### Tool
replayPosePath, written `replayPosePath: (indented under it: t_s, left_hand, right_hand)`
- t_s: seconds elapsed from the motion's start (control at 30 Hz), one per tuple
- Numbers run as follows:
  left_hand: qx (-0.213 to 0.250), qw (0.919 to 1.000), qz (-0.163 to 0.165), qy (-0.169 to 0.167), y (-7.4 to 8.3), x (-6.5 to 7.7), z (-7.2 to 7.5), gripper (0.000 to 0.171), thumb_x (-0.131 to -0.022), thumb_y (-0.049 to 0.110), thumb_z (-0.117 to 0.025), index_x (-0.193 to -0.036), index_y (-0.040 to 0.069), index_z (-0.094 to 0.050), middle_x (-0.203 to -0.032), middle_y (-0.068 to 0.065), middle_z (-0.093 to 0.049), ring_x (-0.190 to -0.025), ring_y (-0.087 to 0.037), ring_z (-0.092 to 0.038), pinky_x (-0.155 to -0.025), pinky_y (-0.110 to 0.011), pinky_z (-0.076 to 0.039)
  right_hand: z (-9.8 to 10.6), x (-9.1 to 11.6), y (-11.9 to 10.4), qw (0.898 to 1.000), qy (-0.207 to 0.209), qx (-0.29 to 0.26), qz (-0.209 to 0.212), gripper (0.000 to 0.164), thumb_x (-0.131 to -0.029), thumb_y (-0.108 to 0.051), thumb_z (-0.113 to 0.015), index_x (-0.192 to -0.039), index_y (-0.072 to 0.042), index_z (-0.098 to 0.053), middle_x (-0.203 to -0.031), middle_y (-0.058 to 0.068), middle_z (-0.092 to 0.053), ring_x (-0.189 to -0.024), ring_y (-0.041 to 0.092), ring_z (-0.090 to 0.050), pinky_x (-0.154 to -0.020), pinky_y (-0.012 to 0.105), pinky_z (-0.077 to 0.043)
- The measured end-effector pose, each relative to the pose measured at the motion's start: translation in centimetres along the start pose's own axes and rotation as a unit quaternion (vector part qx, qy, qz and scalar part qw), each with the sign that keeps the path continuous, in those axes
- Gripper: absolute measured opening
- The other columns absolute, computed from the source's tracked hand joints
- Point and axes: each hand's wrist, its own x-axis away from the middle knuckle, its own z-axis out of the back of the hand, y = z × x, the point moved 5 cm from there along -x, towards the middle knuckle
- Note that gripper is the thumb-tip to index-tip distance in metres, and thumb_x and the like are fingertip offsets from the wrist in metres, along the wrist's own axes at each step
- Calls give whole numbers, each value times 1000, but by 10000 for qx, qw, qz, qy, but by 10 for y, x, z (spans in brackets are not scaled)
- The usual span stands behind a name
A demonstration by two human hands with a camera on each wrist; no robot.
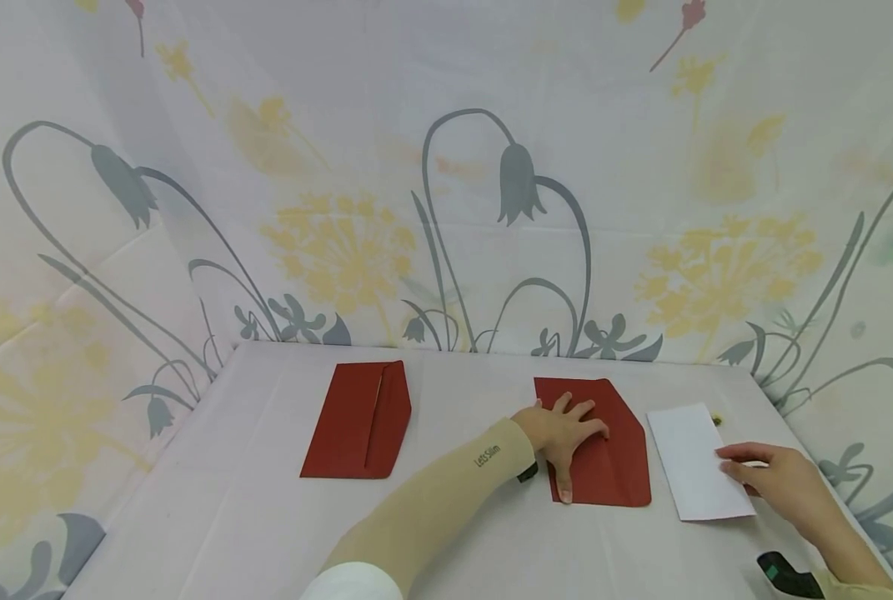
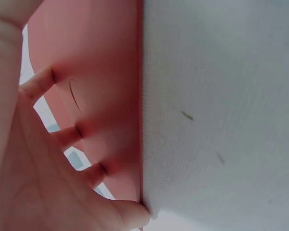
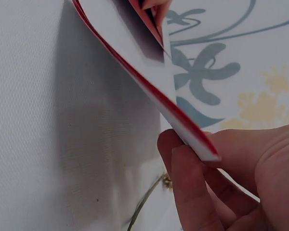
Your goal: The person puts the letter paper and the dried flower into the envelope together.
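So the left hand (image 1: 562,433) is spread out on a red envelope (image 1: 622,471), fingers well apart, fingertips pressing down and the thumb reaching the near edge. Over in the right hand (image 1: 784,483) there's a white card (image 1: 694,467) — thumb and fingers pinching its right edge, which is tipped up off the table (image 1: 506,550), shadow underneath. The right wrist view shows red along the card's edge too. That puts the card between the two hands, just beside the envelope but apart from it. Off to the left of the left hand lies another envelope (image 1: 341,425), flap side towards that hand. Just beyond the right fingertips is a little sprig (image 1: 717,419) — too small to say more.
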Motion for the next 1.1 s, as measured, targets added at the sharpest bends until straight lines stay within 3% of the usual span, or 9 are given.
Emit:
replayPosePath:
  t_s: [0.2, 0.4, 0.83, 0.97, 1.1]
  left_hand:
    - [13, 10000, -31, -10, -1, -1, -1, 112, -53, 63, -89, -146, 51, -27, -165, 15, -2, -151, -21, 0, -116, -47, -23]
    - [78, 9999, -63, -4, -1, 0, -1, 113, -53, 63, -89, -146, 51, -26, -165, 15, 1, -152, -19, 2, -117, -46, -22]
    - [52, 9999, -135, 36, -1, 0, -1, 113, -53, 64, -89, -146, 50, -25, -165, 13, 2, -151, -22, 1, -116, -49, -23]
    - [103, 9999, -92, 17, -1, -2, -2, 112, -53, 63, -89, -145, 49, -27, -165, 14, 2, -152, -22, 1, -116, -49, -24]
    - [116, 9999, -60, 20, -2, -3, -2, 112, -53, 63, -90, -144, 49, -27, -165, 14, 3, -152, -23, 1, -115, -49, -25]
  right_hand:
    - [4, 3, -5, 9999, -19, 12, 141, 42, -91, -19, -72, -120, 10, -63, -119, 36, -60, -82, 16, -66, -62, 27, -55]
    - [13, 10, -17, 9966, 567, -149, 574, 35, -95, -10, -65, -123, 11, -61, -114, 32, -62, -74, -5, -60, -61, 25, -56]
    - [11, 18, -46, 9889, 1248, -556, 588, 41, -95, -11, -66, -128, 10, -57, -120, 38, -58, -72, -13, -58, -57, 21, -55]
    - [3, 15, -53, 9851, 1476, -238, 850, 35, -92, -6, -68, -123, 9, -61, -112, 35, -63, -69, -4, -63, -55, 20, -53]
    - [-8, 11, -62, 9837, 1506, 15, 978, 33, -89, -3, -68, -119, 9, -63, -101, 31, -68, -69, 18, -71, -53, 19, -51]
